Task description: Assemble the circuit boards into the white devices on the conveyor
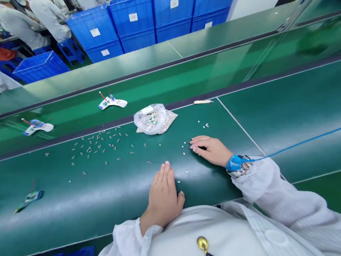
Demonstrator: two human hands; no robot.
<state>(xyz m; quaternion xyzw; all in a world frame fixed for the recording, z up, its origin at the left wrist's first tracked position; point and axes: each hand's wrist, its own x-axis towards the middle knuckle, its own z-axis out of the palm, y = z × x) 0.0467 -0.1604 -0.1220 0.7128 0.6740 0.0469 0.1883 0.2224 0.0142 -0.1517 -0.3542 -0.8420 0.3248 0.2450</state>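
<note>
My left hand (163,194) lies flat on the green table, fingers stretched out and together, holding nothing. My right hand (210,148) rests on the table to the right, fingers curled down onto the surface near a few tiny white parts (184,146); I cannot see anything in them. A blue wrist strap (235,162) with a blue cord (307,141) sits on my right wrist. Several small metal parts (95,145) are scattered to the left. A clear plastic bag of parts (155,119) lies ahead of my hands.
Two white devices with wires (112,102) (37,126) ride on the green conveyor belt behind the table. A small green circuit board (29,198) lies at the left. Blue crates (154,17) stand beyond, and people in white coats work at the far left.
</note>
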